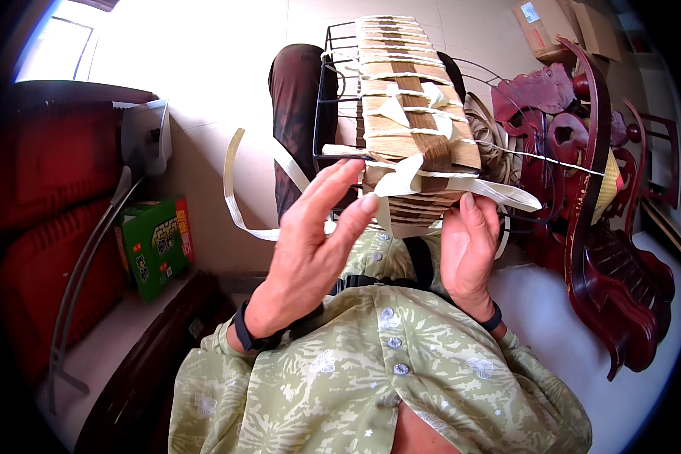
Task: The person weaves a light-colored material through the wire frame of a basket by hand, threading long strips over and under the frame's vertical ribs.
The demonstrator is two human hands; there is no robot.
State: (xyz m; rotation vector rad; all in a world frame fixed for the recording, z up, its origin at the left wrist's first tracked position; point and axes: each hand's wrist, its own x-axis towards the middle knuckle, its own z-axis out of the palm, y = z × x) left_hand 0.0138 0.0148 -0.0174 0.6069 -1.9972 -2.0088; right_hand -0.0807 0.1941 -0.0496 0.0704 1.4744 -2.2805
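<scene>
Head: white strip (399, 180), lettered green box (155, 248)

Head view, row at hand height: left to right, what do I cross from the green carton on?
Green carton → loose cream strip → left hand → cord-bound tan weave → right hand → dark-red carved wooden chair.

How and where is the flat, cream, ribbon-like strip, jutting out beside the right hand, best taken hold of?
Probably pinch the flat, cream, ribbon-like strip at its outer part, the right hand coming from the right and gripping both broad faces: it is thin and juts sideways past the tan, cord-wrapped body, so that part looks free.
</scene>
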